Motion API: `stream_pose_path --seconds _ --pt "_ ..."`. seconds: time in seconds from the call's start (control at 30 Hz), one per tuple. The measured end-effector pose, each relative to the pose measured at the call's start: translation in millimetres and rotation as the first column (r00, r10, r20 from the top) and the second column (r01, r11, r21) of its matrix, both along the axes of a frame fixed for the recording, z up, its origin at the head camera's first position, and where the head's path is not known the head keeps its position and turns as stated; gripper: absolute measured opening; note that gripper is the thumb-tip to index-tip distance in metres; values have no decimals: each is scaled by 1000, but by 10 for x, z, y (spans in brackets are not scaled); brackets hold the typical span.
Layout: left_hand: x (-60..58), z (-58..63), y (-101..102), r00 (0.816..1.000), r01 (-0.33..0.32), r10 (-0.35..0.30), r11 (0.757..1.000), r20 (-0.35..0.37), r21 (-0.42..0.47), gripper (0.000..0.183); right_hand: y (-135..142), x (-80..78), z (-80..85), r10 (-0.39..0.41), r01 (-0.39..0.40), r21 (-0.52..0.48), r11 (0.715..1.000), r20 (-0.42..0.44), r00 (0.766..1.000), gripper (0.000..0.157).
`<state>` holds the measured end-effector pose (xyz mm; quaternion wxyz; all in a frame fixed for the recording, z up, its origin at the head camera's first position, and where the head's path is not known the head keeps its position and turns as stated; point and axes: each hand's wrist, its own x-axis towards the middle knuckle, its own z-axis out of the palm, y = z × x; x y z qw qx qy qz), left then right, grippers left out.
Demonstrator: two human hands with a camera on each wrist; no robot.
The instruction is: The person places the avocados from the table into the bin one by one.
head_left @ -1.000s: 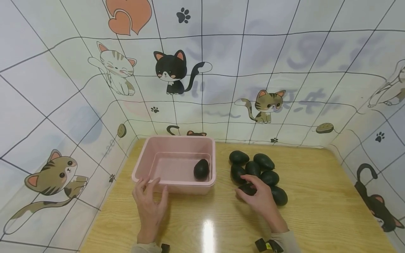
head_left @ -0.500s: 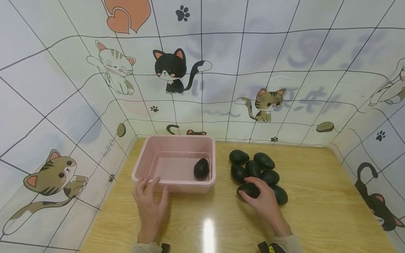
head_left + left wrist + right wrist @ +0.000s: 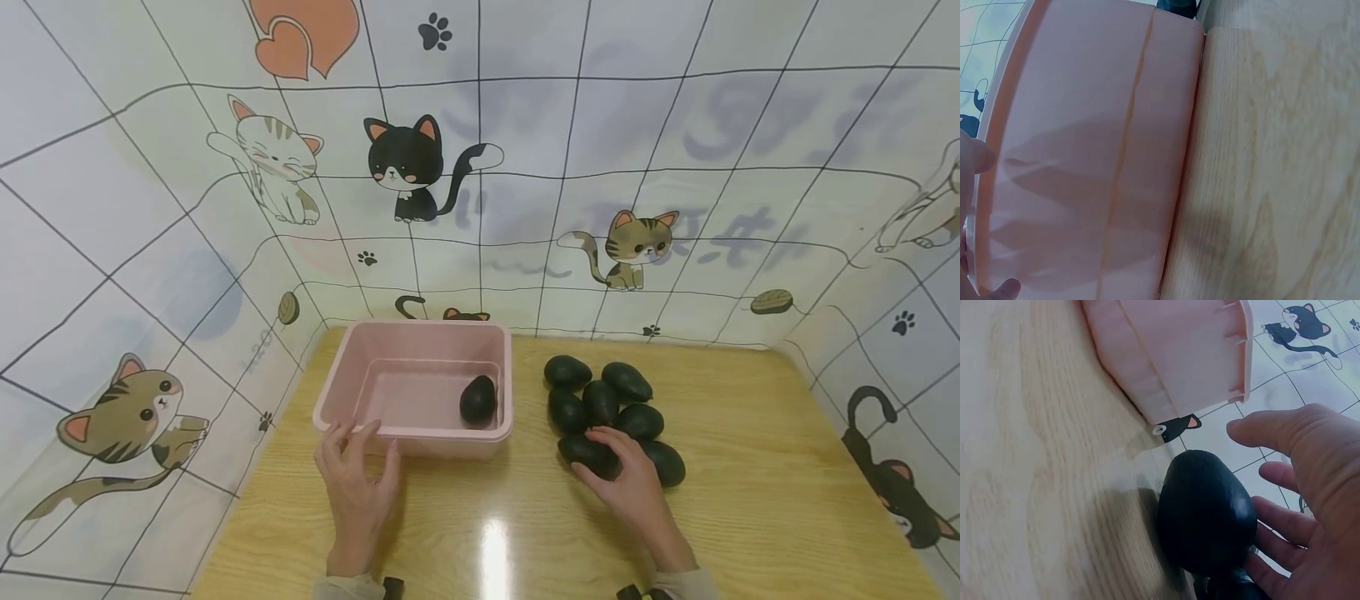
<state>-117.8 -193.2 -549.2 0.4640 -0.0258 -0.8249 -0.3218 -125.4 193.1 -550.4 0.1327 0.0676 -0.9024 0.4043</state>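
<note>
A pink plastic bin [image 3: 412, 446] stands at the table's left with one dark green avocado [image 3: 477, 401] inside, at its right end. My left hand [image 3: 356, 492] rests its fingertips at the bin's front rim, thumb apart before the front wall. On the right, my right hand [image 3: 626, 479] is spread around the near end of an avocado [image 3: 581, 452] lying on the table. In the right wrist view a gap shows between the thumb [image 3: 1260, 432] and that avocado [image 3: 1207, 512], while the other fingers lie beside and partly behind it.
Several more avocados, one at the back [image 3: 567, 372] and one at the right [image 3: 664, 463], lie clustered behind and beside my right hand. The wooden table [image 3: 765, 467] meets a wall covering [image 3: 517, 208] with cat drawings at the back and sides.
My right hand has drawn back slightly to the right and toward me, uncovering more of the avocado. That avocado has shifted only a little. My left hand and the bin have stayed put.
</note>
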Motion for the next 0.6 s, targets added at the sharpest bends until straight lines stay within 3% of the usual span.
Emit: stream_pose_path --seconds 0.6 --pt "2 -8 -5 1000 -10 10 1000 22 7 38 5 34 -118 19 -19 -11 1000 33 999 58"
